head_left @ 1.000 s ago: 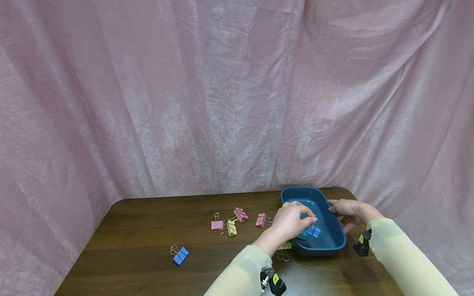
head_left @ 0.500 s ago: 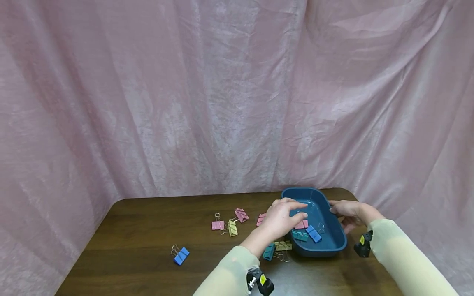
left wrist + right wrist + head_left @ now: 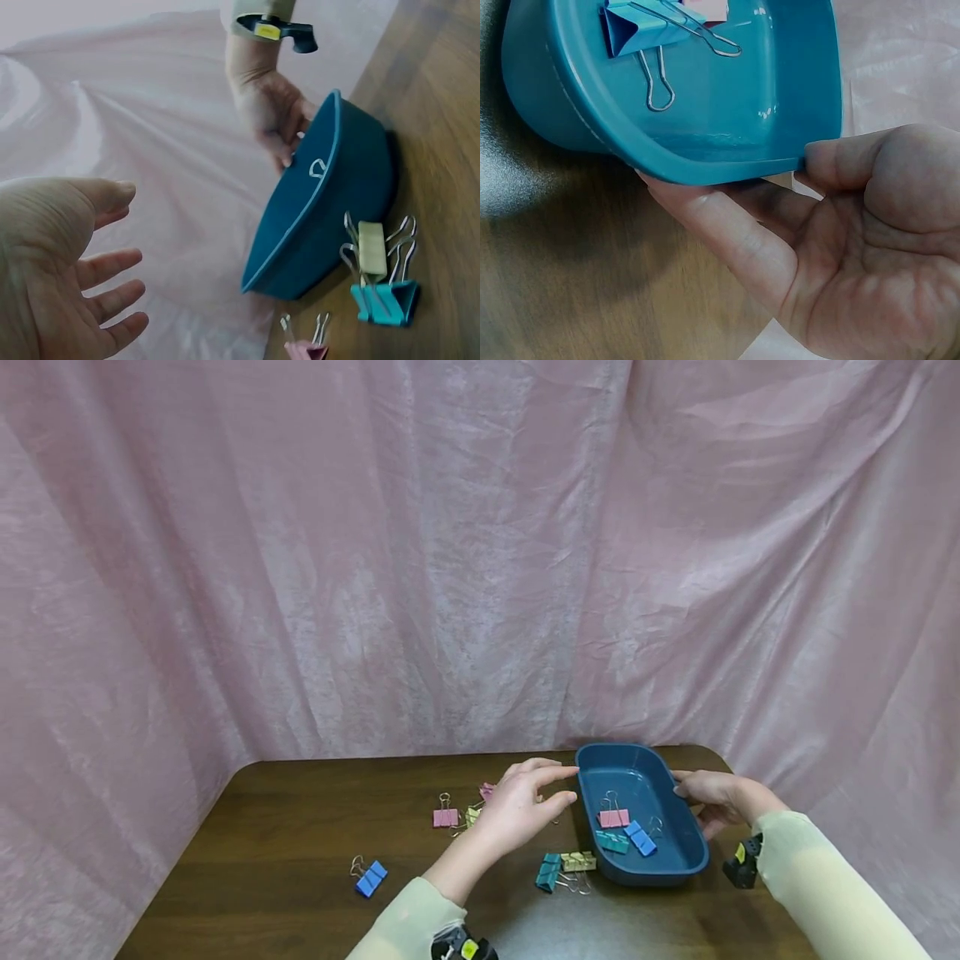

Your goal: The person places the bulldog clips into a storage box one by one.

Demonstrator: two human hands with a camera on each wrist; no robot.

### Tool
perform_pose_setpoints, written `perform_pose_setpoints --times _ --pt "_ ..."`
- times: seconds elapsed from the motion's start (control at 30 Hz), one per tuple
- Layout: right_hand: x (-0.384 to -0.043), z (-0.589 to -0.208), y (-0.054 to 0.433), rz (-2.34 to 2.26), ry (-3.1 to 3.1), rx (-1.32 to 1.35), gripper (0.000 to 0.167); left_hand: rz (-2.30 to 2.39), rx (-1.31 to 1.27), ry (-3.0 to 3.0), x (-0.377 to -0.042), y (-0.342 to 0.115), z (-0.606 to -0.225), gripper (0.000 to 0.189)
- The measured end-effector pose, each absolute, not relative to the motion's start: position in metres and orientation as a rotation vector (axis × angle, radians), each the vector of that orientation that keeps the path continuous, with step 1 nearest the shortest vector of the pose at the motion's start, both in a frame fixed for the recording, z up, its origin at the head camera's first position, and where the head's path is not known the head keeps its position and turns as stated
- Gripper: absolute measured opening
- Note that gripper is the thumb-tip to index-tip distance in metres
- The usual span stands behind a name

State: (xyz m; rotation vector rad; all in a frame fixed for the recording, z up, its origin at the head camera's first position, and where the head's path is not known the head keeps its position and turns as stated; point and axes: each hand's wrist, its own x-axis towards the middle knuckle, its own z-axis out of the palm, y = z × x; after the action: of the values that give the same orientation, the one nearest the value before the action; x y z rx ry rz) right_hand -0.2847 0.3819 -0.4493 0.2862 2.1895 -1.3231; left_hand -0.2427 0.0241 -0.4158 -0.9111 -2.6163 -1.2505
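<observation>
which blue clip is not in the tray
The blue clip lying alone toward the left of the table; the other blue clip in view is inside the tray, beside a pink one.

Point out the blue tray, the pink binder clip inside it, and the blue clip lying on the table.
Blue tray (image 3: 643, 787): head view, on the bare floor toward its far end.
Pink binder clip (image 3: 615, 818): head view, on its pink body.
Loose blue clip (image 3: 371, 878): head view, on its blue body.
</observation>
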Motion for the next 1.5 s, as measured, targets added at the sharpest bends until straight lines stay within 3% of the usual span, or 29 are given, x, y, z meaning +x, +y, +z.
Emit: perform_pose_setpoints --times 0.73,1.5 --pt "-0.283 -0.452 0.384 -1.324 2.194 0.253 0.062 -1.413 -0.638 -2.565 -0.209 -0.098 -0.429 0.041" --pt "-0.285 -0.452 0.384 -1.333 2.178 0.262 0.060 -1.271 -0.380 -2.660 -0.187 -0.157 -0.452 0.036"
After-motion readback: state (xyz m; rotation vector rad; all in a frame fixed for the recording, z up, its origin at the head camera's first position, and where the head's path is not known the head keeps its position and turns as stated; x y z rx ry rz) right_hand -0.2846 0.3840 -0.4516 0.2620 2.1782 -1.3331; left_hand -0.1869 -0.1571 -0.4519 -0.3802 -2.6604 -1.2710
